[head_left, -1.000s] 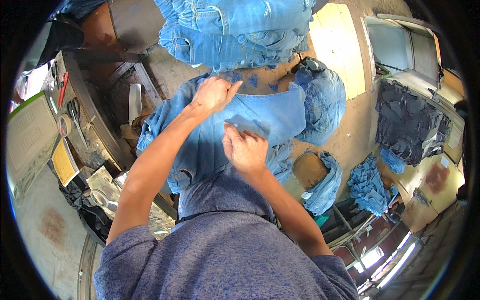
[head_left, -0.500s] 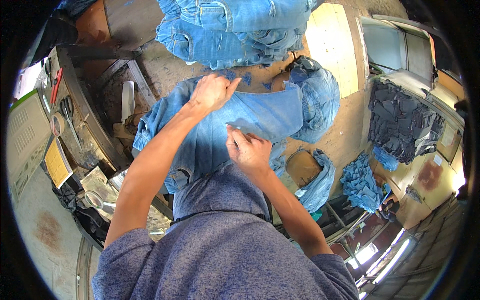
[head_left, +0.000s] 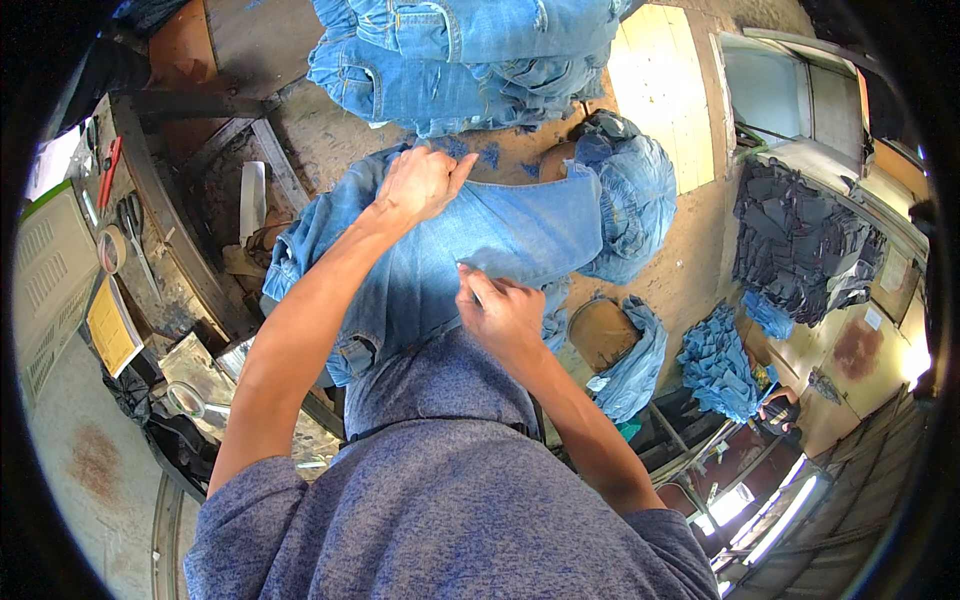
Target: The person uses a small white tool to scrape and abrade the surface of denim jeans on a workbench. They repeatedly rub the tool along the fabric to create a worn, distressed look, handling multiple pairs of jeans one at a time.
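Note:
A pair of blue jeans [head_left: 390,270] lies stretched across my lap, one leg reaching out to the right. My left hand [head_left: 422,183] is closed at the far edge of that leg, thumb pointing right, the fingers curled down onto the denim. Lower and nearer to me, my right hand [head_left: 503,312] is closed with thumb and forefinger together, just over the faded part of the leg. Whatever it pinches is too small or hidden to make out.
Folded jeans [head_left: 470,60] are piled beyond my hands. A bundle of denim [head_left: 630,200] sits right of the leg, with a round stool [head_left: 602,335] nearby. Left, a worktable holds scissors [head_left: 135,230] and a tape roll [head_left: 112,248]. Dark garments [head_left: 800,240] are heaped at far right.
My right hand has shifted slightly down and to the right over the denim. The left hand keeps its place on the far edge.

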`<state>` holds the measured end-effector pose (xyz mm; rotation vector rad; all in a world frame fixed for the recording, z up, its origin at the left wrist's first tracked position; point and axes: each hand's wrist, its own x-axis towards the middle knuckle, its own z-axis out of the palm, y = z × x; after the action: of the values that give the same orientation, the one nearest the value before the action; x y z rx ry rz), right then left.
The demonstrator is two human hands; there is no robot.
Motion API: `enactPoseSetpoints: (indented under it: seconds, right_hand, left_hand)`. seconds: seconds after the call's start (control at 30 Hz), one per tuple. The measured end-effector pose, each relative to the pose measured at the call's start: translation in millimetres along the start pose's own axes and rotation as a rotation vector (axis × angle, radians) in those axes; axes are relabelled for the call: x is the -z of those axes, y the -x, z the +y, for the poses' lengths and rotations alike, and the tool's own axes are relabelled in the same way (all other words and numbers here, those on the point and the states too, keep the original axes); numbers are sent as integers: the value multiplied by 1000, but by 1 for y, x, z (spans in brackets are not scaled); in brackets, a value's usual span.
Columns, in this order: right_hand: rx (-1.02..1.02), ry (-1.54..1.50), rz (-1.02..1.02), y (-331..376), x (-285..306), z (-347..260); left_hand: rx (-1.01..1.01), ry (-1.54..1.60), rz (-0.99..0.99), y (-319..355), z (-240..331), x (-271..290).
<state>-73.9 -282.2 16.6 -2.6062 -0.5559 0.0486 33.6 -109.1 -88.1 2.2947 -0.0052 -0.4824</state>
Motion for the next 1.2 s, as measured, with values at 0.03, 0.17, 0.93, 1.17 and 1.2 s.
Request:
enactPoseSetpoints:
  seconds: [0.03,0.17,0.93,1.17,1.2]
  right_hand:
    - [-34,-34,-15,0,0,0]
    - [-34,-64,31,-1,-3,1]
    - [-67,-29,-44,0,-4,-8]
    - [-51,-40,16,0,-3,-9]
    - [-66,-76,47,-1,-5,-9]
  left_hand:
    - [-10,-1,26,0,0,0]
    - [-14,-6,61,0,1,-1]
    - [-36,-20,91,0,0,-4]
    - [-42,-16,110,0,-4,-8]
    - [-42,-14,113,0,-4,-8]
